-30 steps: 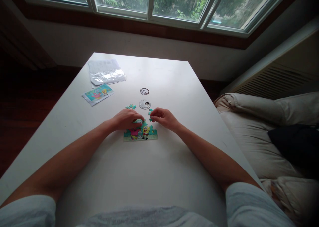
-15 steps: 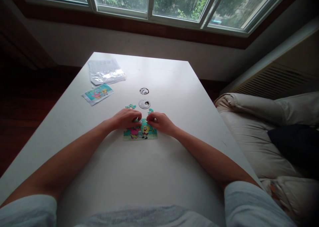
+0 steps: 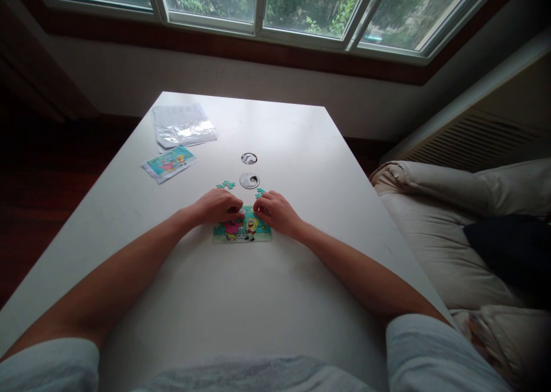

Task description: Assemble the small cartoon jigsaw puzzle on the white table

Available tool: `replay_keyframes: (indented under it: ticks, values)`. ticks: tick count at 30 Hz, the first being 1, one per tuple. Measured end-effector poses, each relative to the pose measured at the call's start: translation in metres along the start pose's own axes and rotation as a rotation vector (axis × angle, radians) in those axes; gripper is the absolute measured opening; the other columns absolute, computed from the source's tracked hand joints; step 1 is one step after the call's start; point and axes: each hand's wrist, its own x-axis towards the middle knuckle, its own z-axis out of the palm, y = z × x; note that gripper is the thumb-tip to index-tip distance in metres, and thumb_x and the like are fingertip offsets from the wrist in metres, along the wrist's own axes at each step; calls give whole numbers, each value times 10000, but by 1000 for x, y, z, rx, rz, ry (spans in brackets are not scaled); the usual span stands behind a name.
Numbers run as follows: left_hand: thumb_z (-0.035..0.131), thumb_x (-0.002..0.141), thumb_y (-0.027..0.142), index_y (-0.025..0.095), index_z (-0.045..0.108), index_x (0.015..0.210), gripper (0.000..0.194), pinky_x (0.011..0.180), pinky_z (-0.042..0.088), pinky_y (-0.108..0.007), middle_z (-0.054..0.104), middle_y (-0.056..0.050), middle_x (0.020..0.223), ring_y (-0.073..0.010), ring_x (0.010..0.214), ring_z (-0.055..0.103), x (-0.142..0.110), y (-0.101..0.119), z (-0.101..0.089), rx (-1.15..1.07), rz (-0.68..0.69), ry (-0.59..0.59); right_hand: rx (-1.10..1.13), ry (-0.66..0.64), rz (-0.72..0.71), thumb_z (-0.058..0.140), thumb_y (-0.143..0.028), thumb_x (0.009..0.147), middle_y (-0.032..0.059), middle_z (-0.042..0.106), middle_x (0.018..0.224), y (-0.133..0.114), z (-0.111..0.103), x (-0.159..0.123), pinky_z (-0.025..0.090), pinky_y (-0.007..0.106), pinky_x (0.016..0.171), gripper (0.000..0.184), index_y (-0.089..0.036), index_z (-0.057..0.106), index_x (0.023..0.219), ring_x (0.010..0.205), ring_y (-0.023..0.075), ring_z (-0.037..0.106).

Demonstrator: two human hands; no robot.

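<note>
A jigsaw puzzle (image 3: 250,231) with bright cartoon figures lies flat on the white table, its upper part covered by my fingers. My left hand (image 3: 218,205) is closed, fingertips curled down on the puzzle's upper left part. From the other side my right hand (image 3: 279,213) pinches at the puzzle's upper right edge, a small puzzle piece under its fingertips mostly hidden. Loose teal puzzle pieces (image 3: 226,184) lie just beyond my left hand. More loose pieces (image 3: 260,192) show past my right fingers.
A cartoon picture sheet (image 3: 171,162) lies left on the white table (image 3: 267,300), with a clear plastic bag of papers (image 3: 185,125) behind it. Two round grommets (image 3: 249,179) sit in the tabletop. A beige sofa (image 3: 413,237) stands to the right, below a window.
My right hand has moved left from the loose pieces onto the puzzle's upper right edge, where the outline looks fuller. My left hand has stayed over the puzzle, fingers shifting slightly.
</note>
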Motion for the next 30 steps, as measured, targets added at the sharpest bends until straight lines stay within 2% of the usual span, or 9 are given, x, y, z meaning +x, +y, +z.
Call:
replay_keyframes:
  ticks: [4,14,19,22,26,30]
  values:
    - [601,920,472,211,574,628,392,536,248,-282,635,1,577,-132,512,519,0,1,-1,17,-21,-9,10,-35,3,679,-255,921,34,639,878,0,-4,0,392,322,845,41,-217,681,935,872,199,521]
    - [610,922,511,216,581,624,419,528,244,-281,633,0,562,-141,504,535,1,0,-1,50,-39,-18,17,-113,13,747,-328,876,38,619,920,1,-15,1,376,310,832,153,-225,697,978,895,204,518]
    - [607,927,499,216,594,652,395,538,235,-283,649,-4,601,-148,538,550,1,0,-1,72,-34,-24,28,-84,28,702,-271,906,29,621,879,3,-11,1,367,303,815,63,-218,690,938,863,192,514]
    - [556,958,458,214,616,693,366,544,226,-292,680,-27,680,-167,594,581,-3,-8,-6,168,-107,55,30,-82,28,694,-272,914,28,624,872,3,-10,1,361,301,808,58,-220,689,938,857,190,513]
    - [493,983,413,206,666,814,318,559,265,-292,696,-52,770,-183,654,598,-13,-30,-20,247,-333,267,24,-76,38,673,-276,929,29,626,872,2,-9,-2,356,299,811,59,-219,685,940,857,189,512]
    - [502,953,381,203,699,906,269,590,344,-279,696,-52,841,-186,737,616,-21,-49,-27,172,-359,257,4,-63,28,648,-279,942,37,627,886,2,-9,-4,364,310,829,74,-216,684,953,870,197,514]
